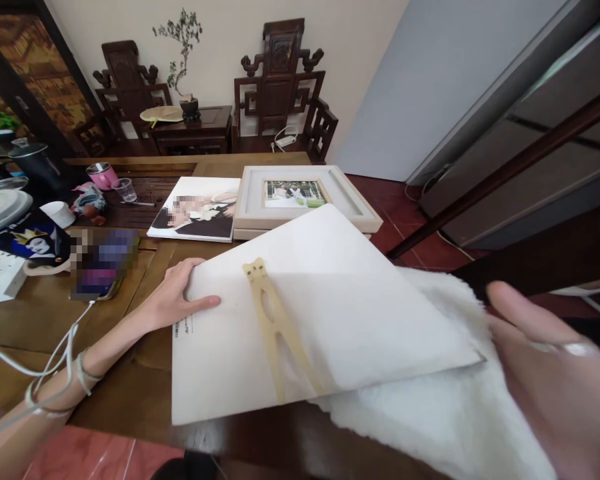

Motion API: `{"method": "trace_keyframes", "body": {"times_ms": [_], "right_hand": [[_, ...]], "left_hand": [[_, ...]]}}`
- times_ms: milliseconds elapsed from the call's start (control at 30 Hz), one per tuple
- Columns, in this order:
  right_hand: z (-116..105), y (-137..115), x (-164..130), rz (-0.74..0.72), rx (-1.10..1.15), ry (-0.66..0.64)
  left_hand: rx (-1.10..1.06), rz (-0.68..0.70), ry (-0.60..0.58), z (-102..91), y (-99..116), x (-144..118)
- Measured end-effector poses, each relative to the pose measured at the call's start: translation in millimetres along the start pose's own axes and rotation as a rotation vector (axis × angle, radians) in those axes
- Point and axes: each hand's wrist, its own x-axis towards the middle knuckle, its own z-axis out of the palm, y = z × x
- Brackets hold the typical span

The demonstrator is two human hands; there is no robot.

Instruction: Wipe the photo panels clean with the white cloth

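Observation:
My left hand (177,297) grips the left edge of a white rectangular panel (325,293), thumb on its upper face and fingers at the far edge. The panel is tilted above the table, with small print and a barcode near its left edge. On it lies a flat beige forked piece (267,313) with a cat's face at its top and two long legs. A white fluffy cloth (420,407) spreads under the panel's right side. My right hand (555,380), blurred, is at the cloth's right edge, thumb raised. Its fingers are too smeared to show whether they grip the cloth.
Behind the panel lie a framed photo (250,200) and a photo panel (193,230). At left are a phone (105,267) on a white cable, a dark tub (35,237), a pink mug (103,175) and a clear cup (125,190). Carved chairs (280,80) stand beyond the table (145,357).

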Motion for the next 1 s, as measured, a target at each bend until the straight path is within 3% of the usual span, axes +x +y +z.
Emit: {"method": "trace_keyframes", "body": {"times_ms": [67,167,333,567,733,900,1000], "right_hand": [[-1.9,-14.9,9.7,0.174,0.167,-0.03],[-4.8,-13.5,25.0,0.236,0.211,-0.008],[-5.9,-0.8,33.9,0.202,0.133,0.018],[0.4,7.2,33.6,-0.039,-0.125,0.018],[-5.1,3.9,38.2,-0.044,-0.235,0.028],[-16.7,-10.7,44.5,0.068,-0.246,-0.01],[-28.6,-19.4,50.7,0.037,-0.376,-0.013]], "left_hand": [[0.006,-0.01,0.008,1.7,2.0,1.7],[0.029,-0.013,0.017,3.7,3.0,4.3],[0.077,-0.011,0.006,1.9,-2.1,9.3],[0.107,0.048,-0.006,-5.5,-9.5,15.9],[0.101,0.071,-0.007,-8.9,-12.2,16.7],[0.097,0.085,-0.018,-9.5,-16.0,17.6],[0.098,0.086,-0.017,-9.3,-17.7,18.0]]}}
